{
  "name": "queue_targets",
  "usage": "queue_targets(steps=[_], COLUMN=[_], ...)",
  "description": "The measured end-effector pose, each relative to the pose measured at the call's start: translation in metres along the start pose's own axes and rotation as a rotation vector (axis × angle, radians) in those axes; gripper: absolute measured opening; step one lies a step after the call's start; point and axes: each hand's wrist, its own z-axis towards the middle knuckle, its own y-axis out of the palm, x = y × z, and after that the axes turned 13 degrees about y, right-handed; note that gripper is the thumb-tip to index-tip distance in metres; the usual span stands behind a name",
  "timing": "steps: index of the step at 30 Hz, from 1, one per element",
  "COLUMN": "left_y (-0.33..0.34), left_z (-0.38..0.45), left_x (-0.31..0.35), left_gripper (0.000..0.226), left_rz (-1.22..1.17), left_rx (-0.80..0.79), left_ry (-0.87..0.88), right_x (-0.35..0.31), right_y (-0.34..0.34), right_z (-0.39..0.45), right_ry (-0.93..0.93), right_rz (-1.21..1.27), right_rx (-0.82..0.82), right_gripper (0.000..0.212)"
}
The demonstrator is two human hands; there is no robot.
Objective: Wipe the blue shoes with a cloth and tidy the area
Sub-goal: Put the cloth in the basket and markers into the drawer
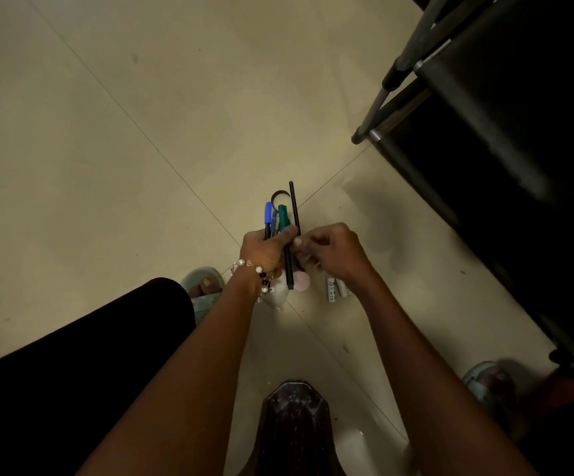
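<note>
My left hand (267,249), with a bead bracelet at the wrist, grips a bundle of pens and markers (280,216): a blue-capped pen, a green marker, a long black stick and a curved black piece. My right hand (328,250) is right beside it, fingers curled, pinching at the black stick where the two hands meet. Both hands hover above the pale tiled floor (141,132). No blue shoes and no cloth are in view.
Two white batteries (334,289) and a pink and white object (290,286) lie on the floor under my hands. A dark metal-framed rack (484,115) fills the right side. My feet wear pale green slippers (203,286). A dark patterned seat (295,424) is below.
</note>
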Motion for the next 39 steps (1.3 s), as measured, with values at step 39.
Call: queue_targets(steps=[39], left_y=[0.060], left_z=[-0.289], left_x=[0.139], left_gripper=[0.010], left_rz=[-0.369], left_rx=[-0.232], left_ry=[0.023], right_x=[-0.048], right_y=[-0.130], right_z=[-0.311], right_ry=[0.196], right_rz=[0.874], right_rx=[0.196], right_gripper=[0.030])
